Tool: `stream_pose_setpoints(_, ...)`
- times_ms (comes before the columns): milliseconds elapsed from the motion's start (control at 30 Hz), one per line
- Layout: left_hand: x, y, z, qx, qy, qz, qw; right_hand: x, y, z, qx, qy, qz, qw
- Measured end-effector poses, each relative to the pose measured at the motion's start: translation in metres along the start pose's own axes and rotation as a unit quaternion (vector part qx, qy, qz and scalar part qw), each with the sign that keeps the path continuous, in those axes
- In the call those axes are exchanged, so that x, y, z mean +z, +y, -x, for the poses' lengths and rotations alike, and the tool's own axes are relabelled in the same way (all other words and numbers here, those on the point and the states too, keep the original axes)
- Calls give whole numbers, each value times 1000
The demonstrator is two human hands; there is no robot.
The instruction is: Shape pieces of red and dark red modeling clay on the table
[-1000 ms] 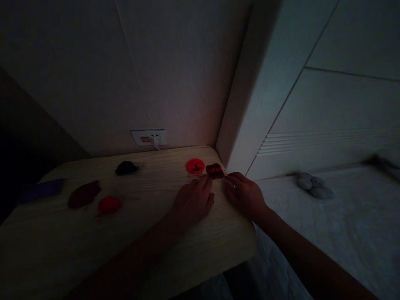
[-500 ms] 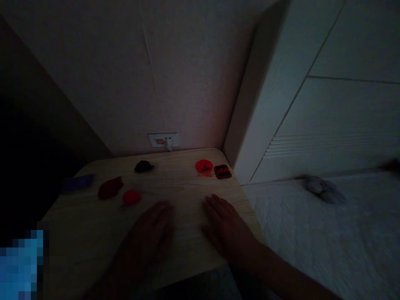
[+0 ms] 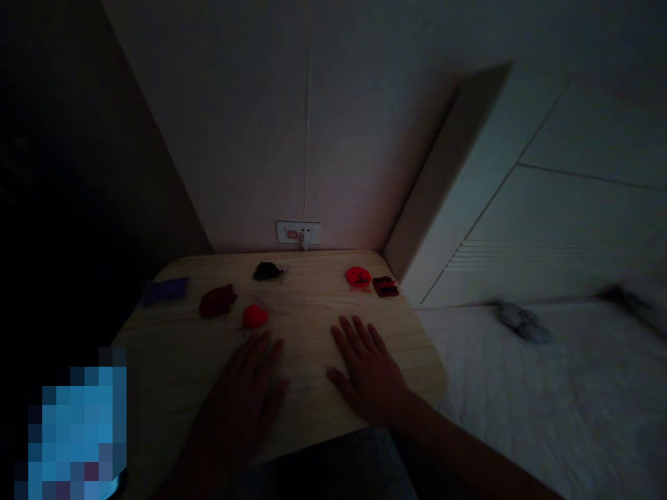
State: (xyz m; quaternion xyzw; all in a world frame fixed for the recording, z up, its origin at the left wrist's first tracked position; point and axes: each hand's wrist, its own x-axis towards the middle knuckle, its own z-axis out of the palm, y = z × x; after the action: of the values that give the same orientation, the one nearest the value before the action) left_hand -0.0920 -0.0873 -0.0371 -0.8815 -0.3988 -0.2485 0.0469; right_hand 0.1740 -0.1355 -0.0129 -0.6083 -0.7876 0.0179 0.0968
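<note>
"Head camera is up on my monitor. What do you get of the left hand point(image 3: 240, 390)?"

"I have it palm down at the near left of the wooden table point(image 3: 307, 396), fingers open and apart. Its fingertips are just on the near side of the bright red lump point(image 3: 255, 317). It's dim there, so I can't tell how firmly the palm rests."

"And the right hand point(image 3: 369, 373)?"

"Palm down, fingers open and fanned toward the far side, thumb out to the left. Beyond the fingertips I see the red disc point(image 3: 358, 276) with dark marks like a face, near the far right corner. Just right of it lies the dark red piece point(image 3: 385, 287), with a row of brighter red on it."

"My left side of the table?"

"The black lump point(image 3: 267, 271) is at the far edge. Nearer and further left is the maroon lump point(image 3: 217, 302), then the purple block point(image 3: 165, 291). On the wall behind, I see a socket point(image 3: 292, 233) with a plug point(image 3: 304, 240) in it."
</note>
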Motion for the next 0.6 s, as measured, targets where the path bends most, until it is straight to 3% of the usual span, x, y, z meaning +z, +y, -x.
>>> stream_pose_setpoints(367,5,1,-1,8,28,-25,999,5,-3,-8,16,-19,27,999)
stream_pose_setpoints(600,0,3,-1,-21,-7,-16,1000,8,-1,-7,14,-4,22,1000)
